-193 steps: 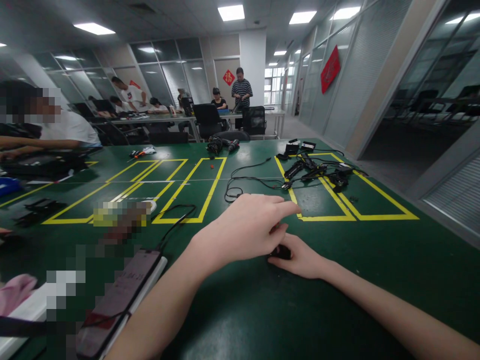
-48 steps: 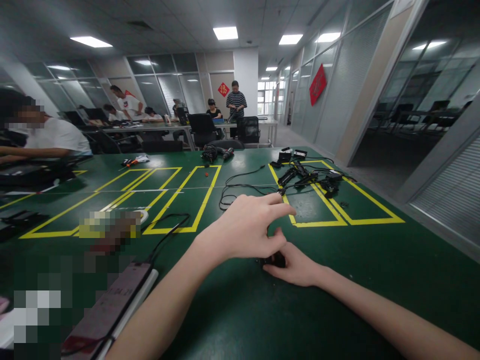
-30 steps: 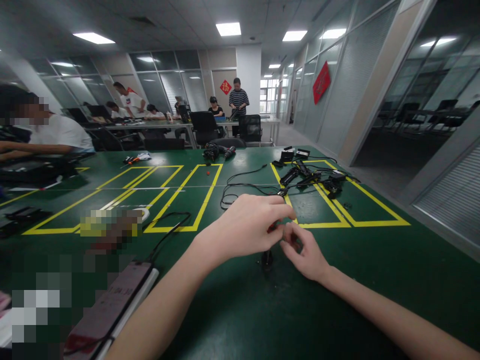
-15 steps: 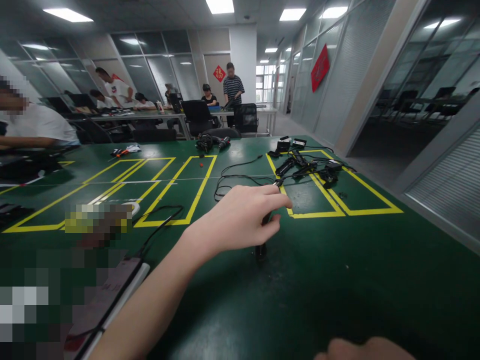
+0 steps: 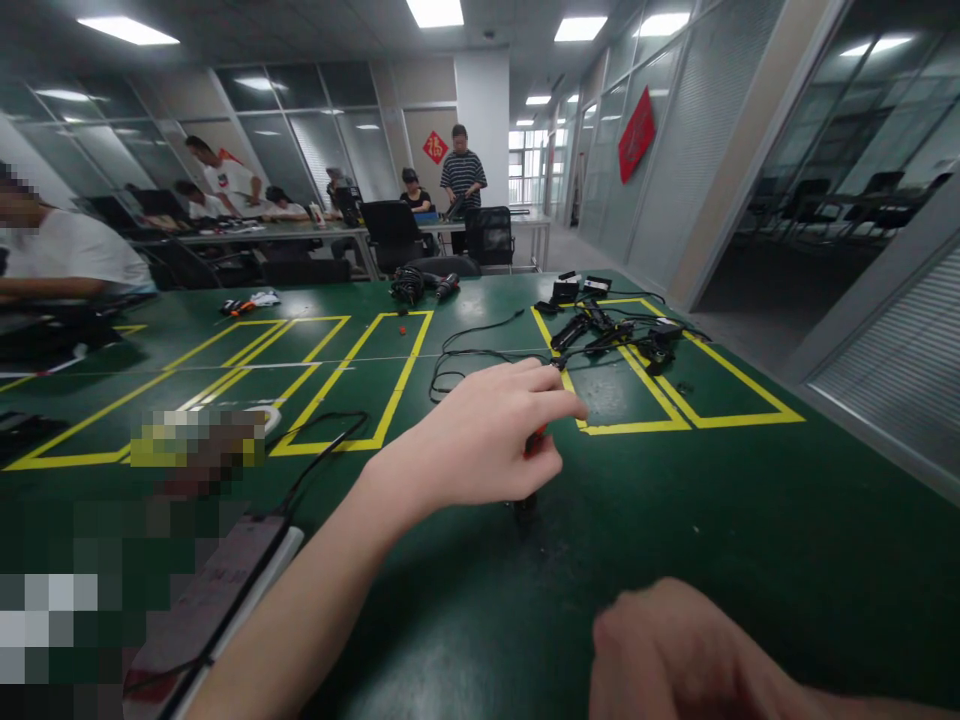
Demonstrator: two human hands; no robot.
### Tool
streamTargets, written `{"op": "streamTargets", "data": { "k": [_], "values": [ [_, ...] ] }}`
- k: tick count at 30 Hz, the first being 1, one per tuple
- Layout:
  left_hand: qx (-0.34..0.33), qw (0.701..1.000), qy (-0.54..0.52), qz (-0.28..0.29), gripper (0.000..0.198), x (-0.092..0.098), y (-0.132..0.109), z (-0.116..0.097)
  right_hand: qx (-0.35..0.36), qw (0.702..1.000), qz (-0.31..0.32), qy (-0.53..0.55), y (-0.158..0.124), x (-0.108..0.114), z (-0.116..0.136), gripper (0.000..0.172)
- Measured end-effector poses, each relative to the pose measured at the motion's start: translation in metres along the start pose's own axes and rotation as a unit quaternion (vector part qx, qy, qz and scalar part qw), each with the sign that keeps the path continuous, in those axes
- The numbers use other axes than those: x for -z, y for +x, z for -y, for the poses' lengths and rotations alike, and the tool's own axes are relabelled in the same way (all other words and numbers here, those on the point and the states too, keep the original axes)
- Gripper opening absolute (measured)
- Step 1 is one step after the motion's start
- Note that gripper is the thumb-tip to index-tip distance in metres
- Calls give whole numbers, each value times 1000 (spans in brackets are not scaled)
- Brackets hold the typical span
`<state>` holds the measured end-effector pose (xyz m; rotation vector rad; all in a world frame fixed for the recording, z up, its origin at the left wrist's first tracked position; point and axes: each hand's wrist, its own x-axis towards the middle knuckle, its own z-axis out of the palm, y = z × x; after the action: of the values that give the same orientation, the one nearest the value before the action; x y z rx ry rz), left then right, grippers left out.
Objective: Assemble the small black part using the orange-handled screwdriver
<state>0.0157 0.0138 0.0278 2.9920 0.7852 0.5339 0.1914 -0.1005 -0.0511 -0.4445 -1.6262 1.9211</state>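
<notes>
My left hand (image 5: 499,432) is over the green table (image 5: 750,520) near the middle of the view, its fingers curled around a dark object (image 5: 527,505) with a bit of red or orange at the top. Most of that object is hidden behind the hand. At the bottom right, my right hand (image 5: 667,640) is low and near the camera, with its fingers folded inward. Whatever it may hold is out of sight. Just beyond my left hand runs a thin black cable (image 5: 480,352).
Black parts and cables (image 5: 600,330) lie in yellow-taped outlines at the back right. A power tool (image 5: 446,287) rests beside coiled black cable (image 5: 409,285) at the far edge. A tablet-like item (image 5: 202,590) is at the left. People sit and stand beyond.
My right hand has come up and further into view at the bottom right. My left hand has barely moved; a red or orange bit now shows between its fingers.
</notes>
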Motion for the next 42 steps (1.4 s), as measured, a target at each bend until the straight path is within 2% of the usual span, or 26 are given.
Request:
{"op": "streamTargets", "data": {
  "k": [1, 3, 5, 6, 7, 9, 10, 14, 19, 22, 28, 31, 33, 36, 39, 42],
  "values": [
    [-3, 1000, -1, -3, 37, 0, 0, 0, 21, 999, -40, -8, 4, 11, -5, 52],
    [-4, 1000, -4, -5, 37, -1, 0, 0, 79, 978, -178, -78, 8, 42, -14, 42],
    [5, 1000, 1, -5, 37, -2, 0, 0, 94, 943, -235, -215, 11, 79, -26, 32],
    [10, 1000, 7, -5, 36, -2, 0, 0, 86, 929, -255, -253, 13, 96, -33, 22],
    [15, 1000, 12, -4, 35, -2, 0, 0, 71, 923, -260, -276, 16, 110, -40, 20],
    [18, 1000, 16, -1, 32, -3, 1, -1, 22, 924, -227, -306, 22, 127, -54, 44],
    [17, 1000, 14, 1, 33, -3, 1, -2, 5, 928, -201, -313, 24, 130, -59, 48],
    [6, 1000, 20, -1, 40, -4, 0, -7, -3, 908, -145, -393, 33, 125, -74, 32],
    [22, 999, 32, -4, 38, -5, -2, -9, 12, 881, -158, -446, 35, 122, -82, 20],
    [26, 1000, 17, 0, 39, -3, -4, -8, 16, 872, -170, -458, 35, 124, -83, 19],
    [28, 999, 5, -28, 32, -6, -3, -3, 6, 862, -147, -484, 36, 121, -76, 21],
    [17, 998, -41, -44, 25, -13, 2, 1, 8, 858, -152, -491, 36, 121, -77, 22],
    [22, 993, -107, -46, 27, -16, 4, 5, 7, 857, -154, -491, 35, 121, -77, 25],
    [45, 961, -271, -7, 34, -14, 3, 12, 5, 863, -149, -483, 36, 120, -77, 28],
    [81, 895, -436, 54, 37, -7, -2, 17, 5, 870, -145, -472, 37, 119, -74, 29],
    [106, 847, -516, 72, 39, -4, -6, 22, 4, 872, -143, -468, 37, 118, -73, 32]
  ]
}}
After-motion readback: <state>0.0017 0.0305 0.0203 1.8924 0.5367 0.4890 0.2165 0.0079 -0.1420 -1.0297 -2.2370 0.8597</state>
